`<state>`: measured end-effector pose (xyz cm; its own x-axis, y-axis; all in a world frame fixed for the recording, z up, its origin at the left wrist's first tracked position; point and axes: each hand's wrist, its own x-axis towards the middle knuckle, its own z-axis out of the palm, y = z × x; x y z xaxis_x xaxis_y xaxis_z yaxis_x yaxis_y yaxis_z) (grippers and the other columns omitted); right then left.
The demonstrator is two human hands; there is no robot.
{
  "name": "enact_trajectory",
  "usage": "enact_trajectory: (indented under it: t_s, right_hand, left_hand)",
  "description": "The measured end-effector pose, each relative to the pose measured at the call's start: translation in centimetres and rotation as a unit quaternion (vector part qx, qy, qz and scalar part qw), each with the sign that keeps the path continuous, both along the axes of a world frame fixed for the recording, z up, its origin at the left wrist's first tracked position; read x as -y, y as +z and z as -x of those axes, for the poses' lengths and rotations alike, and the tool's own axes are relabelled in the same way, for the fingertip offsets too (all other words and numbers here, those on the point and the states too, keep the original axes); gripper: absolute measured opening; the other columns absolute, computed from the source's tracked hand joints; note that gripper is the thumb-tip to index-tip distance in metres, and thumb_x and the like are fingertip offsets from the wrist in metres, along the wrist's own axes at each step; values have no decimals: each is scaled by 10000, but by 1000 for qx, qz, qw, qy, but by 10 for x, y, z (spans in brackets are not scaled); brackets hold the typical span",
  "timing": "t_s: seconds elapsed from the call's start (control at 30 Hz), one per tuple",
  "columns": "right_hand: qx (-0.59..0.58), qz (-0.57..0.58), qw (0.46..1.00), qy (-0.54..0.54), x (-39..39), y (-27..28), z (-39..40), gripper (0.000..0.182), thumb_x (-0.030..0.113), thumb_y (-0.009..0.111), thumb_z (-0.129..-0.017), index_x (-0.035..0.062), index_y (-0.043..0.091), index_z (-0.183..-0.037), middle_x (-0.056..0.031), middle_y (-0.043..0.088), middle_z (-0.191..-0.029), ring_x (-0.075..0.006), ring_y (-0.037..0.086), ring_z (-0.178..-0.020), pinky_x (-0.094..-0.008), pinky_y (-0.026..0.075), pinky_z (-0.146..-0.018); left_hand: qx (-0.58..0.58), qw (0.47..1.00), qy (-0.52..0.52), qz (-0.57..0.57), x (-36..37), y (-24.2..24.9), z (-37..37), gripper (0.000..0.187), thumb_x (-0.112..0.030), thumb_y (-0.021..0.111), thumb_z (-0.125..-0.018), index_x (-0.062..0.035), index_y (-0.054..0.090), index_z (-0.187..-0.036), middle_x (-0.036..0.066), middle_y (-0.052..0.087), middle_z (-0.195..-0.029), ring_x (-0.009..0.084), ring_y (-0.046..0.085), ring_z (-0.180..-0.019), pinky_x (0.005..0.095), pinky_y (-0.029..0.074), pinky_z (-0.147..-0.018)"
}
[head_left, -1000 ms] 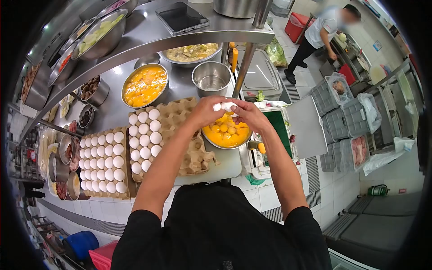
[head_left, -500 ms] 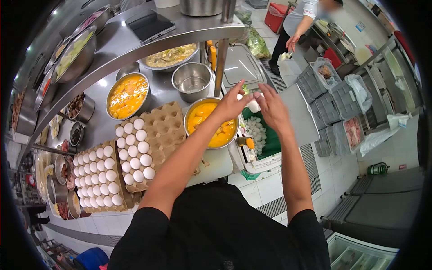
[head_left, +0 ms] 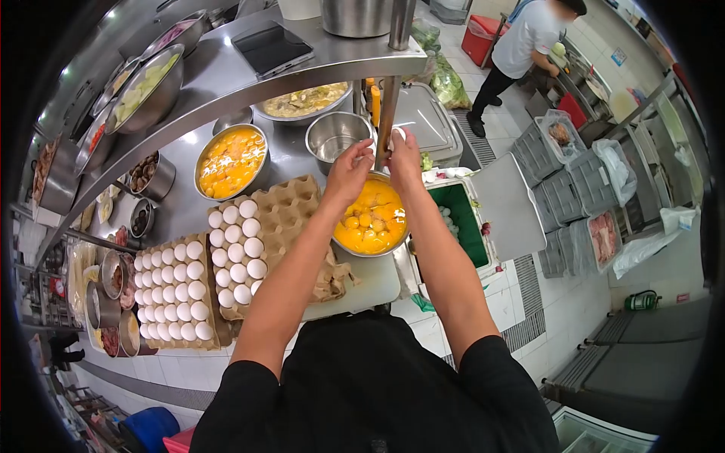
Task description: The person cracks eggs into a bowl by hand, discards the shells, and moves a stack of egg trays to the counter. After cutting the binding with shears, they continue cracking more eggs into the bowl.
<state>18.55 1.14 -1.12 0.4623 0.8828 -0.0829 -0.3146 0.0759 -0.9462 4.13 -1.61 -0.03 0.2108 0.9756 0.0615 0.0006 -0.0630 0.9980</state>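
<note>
Over the far rim of a metal bowl of raw eggs (head_left: 371, 226), my two hands are raised close together. My right hand (head_left: 402, 155) has its fingers closed on a white eggshell (head_left: 398, 134); whether it is whole or broken is hidden. My left hand (head_left: 350, 172) is curled beside it, fingertips bent inward, and what they hold is not clear. Left of the bowl stands a carton tray (head_left: 283, 208) with white eggs (head_left: 236, 251) in part of its cups. A fuller egg tray (head_left: 215, 313) lies farther left.
An open bin (head_left: 464, 226) with a green liner and discarded shells stands right of the bowl. A steel shelf post (head_left: 388, 113) rises just beyond my hands. Behind are an unfilled steel pot (head_left: 332, 140) and another egg-filled bowl (head_left: 230, 162). A co-worker (head_left: 521, 53) stands at the back counter.
My hands have moved left from above the bin to over the egg bowl. My view has shifted slightly. The co-worker has turned toward the back counter.
</note>
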Motion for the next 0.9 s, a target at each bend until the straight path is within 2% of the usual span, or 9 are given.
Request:
enact_trajectory:
  t_s: [0.1,0.27,0.37,0.4,0.47,0.57,0.73,0.8,0.9]
  right_hand:
    - [-112,-5,988,101,7,3,-8,362,182,533,-1011,67,474,-1349,-39,593,-956,-92,524,-631,-248,466,-524]
    - [-134,20,962,236,53,19,-19,326,184,540,-1014,69,548,-1320,-7,602,-885,-83,544,-637,-230,474,-551]
    - [82,34,926,368,65,16,-23,369,228,590,-990,59,607,-1318,-29,657,-873,-80,570,-620,-236,501,-572]
    - [81,36,925,369,68,21,-23,369,228,590,-990,59,607,-1318,-29,657,-873,-80,570,-620,-236,501,-572]
    - [365,88,859,349,77,31,-23,473,254,632,-961,31,551,-1369,-66,687,-926,-87,588,-641,-249,510,-565]
    - [258,3,901,349,78,16,-22,503,258,654,-941,5,538,-1360,-83,702,-964,-90,578,-634,-252,508,-570]
    - [379,30,890,252,83,16,-66,403,265,538,-1002,-15,581,-1289,-177,693,-1111,-242,678,-966,-342,513,-886]
    - [623,14,770,135,82,5,-92,409,306,495,-1021,0,605,-1269,-221,676,-1142,-335,633,-1126,-372,464,-986]
    - [558,13,811,174,99,41,-51,385,311,616,-958,24,648,-1212,-179,681,-1145,-335,665,-1003,-371,518,-879]
  left_hand:
    - [-120,990,-15,-78,-11,0,9,435,-124,639,-922,-76,564,-1347,57,599,-1241,107,597,-984,254,512,-848]
    - [-60,988,-126,-68,-22,2,14,435,-60,683,-845,-75,621,-1276,74,661,-1116,116,621,-869,262,516,-789]
    - [-120,981,-144,-50,-10,12,24,393,-48,685,-814,-78,667,-1205,96,693,-1008,123,636,-784,286,527,-736]
    - [-193,972,-124,-49,-1,15,30,373,-34,681,-807,-66,676,-1178,92,697,-970,125,639,-771,294,528,-729]
    - [-238,954,-114,-141,10,12,36,372,-28,667,-805,-58,669,-1176,105,686,-1007,198,667,-795,327,542,-744]
    - [-255,909,-82,-319,28,8,36,418,-52,652,-827,-89,643,-1243,137,631,-1250,289,640,-1065,338,524,-886]
    - [-245,958,-11,-148,42,48,91,407,-106,673,-836,-100,659,-1242,136,635,-1266,267,660,-1022,345,522,-890]
    - [-354,926,72,-109,31,45,164,370,-106,682,-822,-93,689,-1192,129,681,-1175,253,681,-937,335,527,-855]
    - [-495,866,66,-23,39,46,233,360,-134,695,-795,-95,704,-1153,136,709,-1090,270,681,-942,356,524,-846]
